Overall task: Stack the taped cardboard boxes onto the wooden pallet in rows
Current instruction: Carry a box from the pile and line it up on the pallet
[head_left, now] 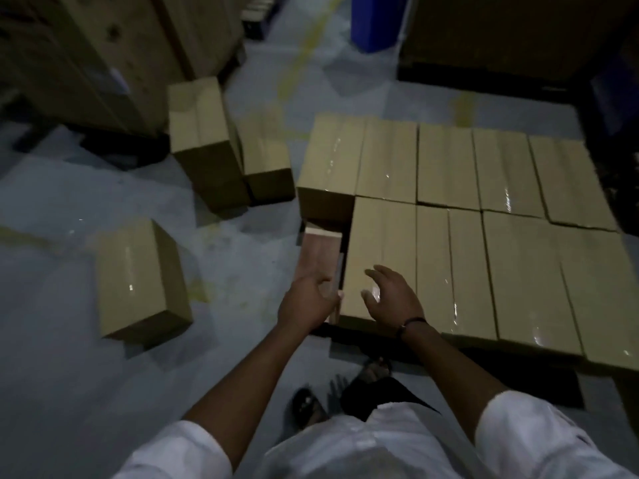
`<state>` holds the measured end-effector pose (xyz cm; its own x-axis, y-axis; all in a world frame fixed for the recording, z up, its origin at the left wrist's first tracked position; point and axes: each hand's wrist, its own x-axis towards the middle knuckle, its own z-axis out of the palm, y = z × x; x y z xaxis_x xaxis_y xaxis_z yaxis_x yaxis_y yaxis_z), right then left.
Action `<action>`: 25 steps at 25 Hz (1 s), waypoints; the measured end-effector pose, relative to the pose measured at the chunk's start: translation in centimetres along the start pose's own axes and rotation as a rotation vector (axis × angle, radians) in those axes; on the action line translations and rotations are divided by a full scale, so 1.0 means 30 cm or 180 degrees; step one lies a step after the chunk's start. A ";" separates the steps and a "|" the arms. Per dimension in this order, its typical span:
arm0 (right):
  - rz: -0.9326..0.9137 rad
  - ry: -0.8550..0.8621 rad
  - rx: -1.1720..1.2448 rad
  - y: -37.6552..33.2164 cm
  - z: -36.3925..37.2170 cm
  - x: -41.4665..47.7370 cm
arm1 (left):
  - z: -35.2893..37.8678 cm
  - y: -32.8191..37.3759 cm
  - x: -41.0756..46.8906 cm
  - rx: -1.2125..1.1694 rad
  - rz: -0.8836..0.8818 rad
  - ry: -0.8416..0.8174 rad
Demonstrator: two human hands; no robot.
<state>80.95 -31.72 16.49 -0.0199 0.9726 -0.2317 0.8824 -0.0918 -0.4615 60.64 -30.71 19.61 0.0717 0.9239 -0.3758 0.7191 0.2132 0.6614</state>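
Three loose brown taped cardboard boxes (138, 281) wait on the grey floor (69, 202) at your left. Your left hand (306, 300), fingers loosely apart, empty, is over the bare reddish plank of the wooden pallet (320, 252), the front row's free place. Your right hand (390, 295), fingers spread, hovers at the nearest stacked box (380, 236); press it tight to its neighbours before fetching another. On the pallet I count nine: five behind, four in front.

Taped boxes (446, 167) in two rows atop wooden pallet (320, 250)
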 end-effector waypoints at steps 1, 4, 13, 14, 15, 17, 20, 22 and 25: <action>-0.0108 0.0009 0.0000 -0.048 -0.014 0.011 | -0.043 -0.019 -0.022 -0.0082 -0.0026 0.0133; -0.0519 0.0045 -0.0042 -0.179 -0.039 0.055 | -0.155 -0.093 -0.088 -0.0259 -0.0192 0.0497; -0.1489 -0.0405 0.0031 -0.445 -0.021 0.215 | -0.287 -0.285 -0.248 -0.0758 -0.0991 0.1396; -0.1601 -0.0456 0.0038 -0.469 -0.015 0.227 | -0.288 -0.290 -0.262 -0.0836 -0.1046 0.1509; -0.1704 -0.0506 0.0054 -0.493 -0.011 0.239 | -0.292 -0.290 -0.272 -0.0893 -0.1108 0.1604; -0.1865 -0.0599 0.0119 -0.539 -0.003 0.260 | -0.301 -0.283 -0.282 -0.0994 -0.1227 0.1763; -0.2109 -0.0723 0.0119 -0.608 0.025 0.273 | -0.318 -0.274 -0.292 -0.1107 -0.1324 0.2011; -0.2254 -0.0799 0.0154 -0.663 0.051 0.277 | -0.339 -0.284 -0.299 -0.1182 -0.1363 0.2166; -0.2324 -0.0913 0.0143 -0.744 0.109 0.285 | -0.387 -0.336 -0.309 -0.1320 -0.1461 0.2308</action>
<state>59.54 -22.06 22.01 -0.7135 0.6975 -0.0658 0.5795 0.5348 -0.6149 44.70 -37.73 23.98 -0.7029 0.6644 -0.2540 0.2581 0.5710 0.7793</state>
